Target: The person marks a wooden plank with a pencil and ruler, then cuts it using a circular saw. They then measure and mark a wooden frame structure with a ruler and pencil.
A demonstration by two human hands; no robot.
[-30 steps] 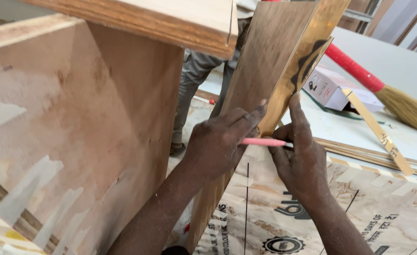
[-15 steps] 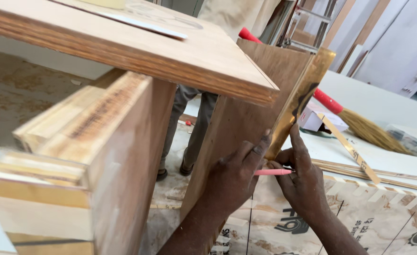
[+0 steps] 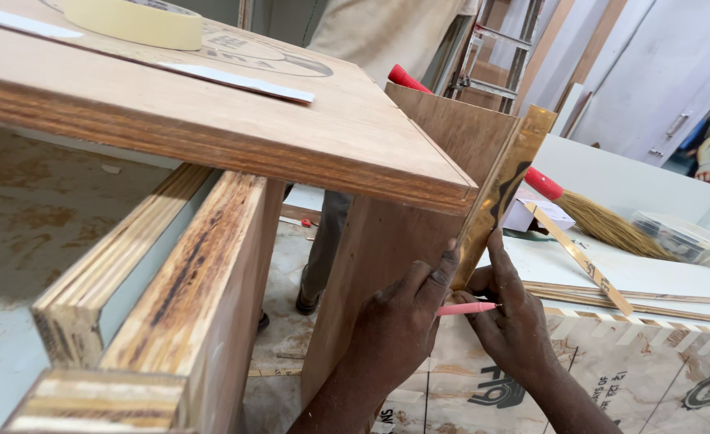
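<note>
Tilting my head up has brought the thick plywood top [image 3: 234, 120] and its roll of tape [image 3: 134, 20] into the upper left of the frame, while my hands have stayed put at lower centre. My left hand [image 3: 403, 317] still presses the upright plywood panel [image 3: 403, 233] by the brass-coloured strip [image 3: 499, 189]. My right hand [image 3: 511, 321] pinches the pink pencil [image 3: 466, 308] (tip against the panel's edge), so the marking looks under way.
</note>
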